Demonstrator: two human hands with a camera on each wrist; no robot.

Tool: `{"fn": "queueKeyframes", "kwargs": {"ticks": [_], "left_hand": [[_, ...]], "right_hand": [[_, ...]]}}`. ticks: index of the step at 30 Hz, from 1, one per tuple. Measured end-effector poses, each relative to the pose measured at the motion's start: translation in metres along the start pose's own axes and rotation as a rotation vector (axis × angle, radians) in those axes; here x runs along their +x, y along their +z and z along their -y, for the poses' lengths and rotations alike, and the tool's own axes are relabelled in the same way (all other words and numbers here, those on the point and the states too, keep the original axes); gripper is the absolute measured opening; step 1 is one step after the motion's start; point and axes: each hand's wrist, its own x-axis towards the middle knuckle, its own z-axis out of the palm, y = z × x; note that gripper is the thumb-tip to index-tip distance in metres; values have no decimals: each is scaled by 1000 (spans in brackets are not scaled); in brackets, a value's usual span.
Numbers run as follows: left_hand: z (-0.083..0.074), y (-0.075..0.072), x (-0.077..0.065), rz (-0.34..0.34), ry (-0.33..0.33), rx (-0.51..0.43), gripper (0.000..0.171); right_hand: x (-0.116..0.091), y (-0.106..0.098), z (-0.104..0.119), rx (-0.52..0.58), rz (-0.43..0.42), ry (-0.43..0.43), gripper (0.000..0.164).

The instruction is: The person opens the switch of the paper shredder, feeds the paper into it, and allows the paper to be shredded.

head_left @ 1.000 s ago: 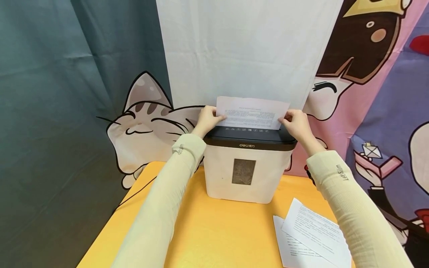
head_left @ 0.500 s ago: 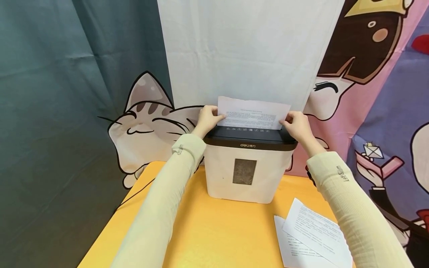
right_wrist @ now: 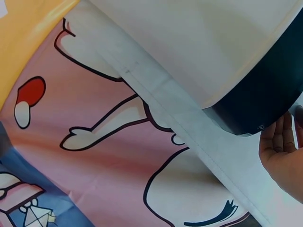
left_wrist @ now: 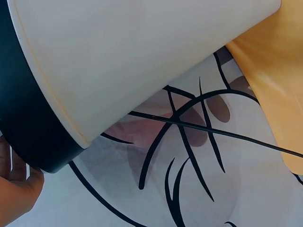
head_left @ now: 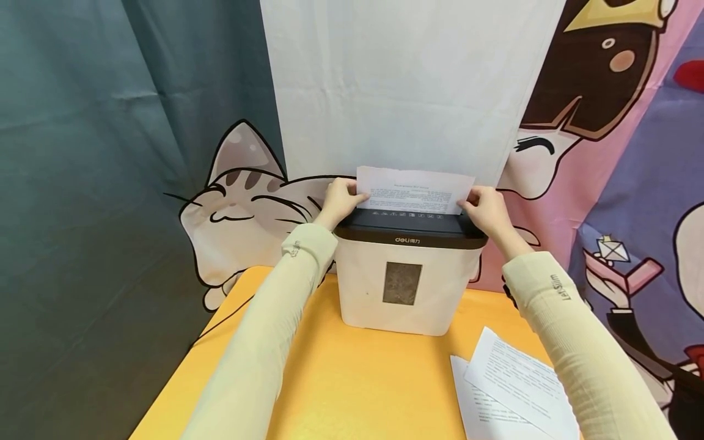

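A printed sheet of paper (head_left: 415, 188) stands upright at the top of a white paper shredder (head_left: 357, 281) with a dark lid. Its lower part is hidden in the lid. My left hand (head_left: 339, 198) pinches the sheet's left edge between thumb and fingers. On the opposite edge, the thumb and fingers of my right hand (head_left: 486, 208) pinch the paper too. In the left wrist view, the fingers of the left hand (left_wrist: 21, 189) are beside the dark lid (left_wrist: 38, 123). The right wrist view has the right hand (right_wrist: 284, 146) close against the lid's other end.
Two printed sheets (head_left: 517, 385) lie overlapping on the yellow table (head_left: 357, 379), partly under the right forearm in the head view. A black cord (head_left: 222, 318) runs off the table's left side. Behind the shredder hangs a cartoon-printed curtain (head_left: 407, 85).
The upright sheet has sunk slightly toward the shredder lid, and less of it shows. Both hands have stayed on its edges, dropping a little. The loose sheets have not moved.
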Motion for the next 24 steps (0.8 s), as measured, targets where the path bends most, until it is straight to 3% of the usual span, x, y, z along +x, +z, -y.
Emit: {"fn": "queueKeyframes", "kwargs": {"ticks": [24], "left_hand": [[2, 0, -3, 3, 30, 55, 19]], "right_hand": [[-3, 6, -1, 12, 25, 25, 19]]}}
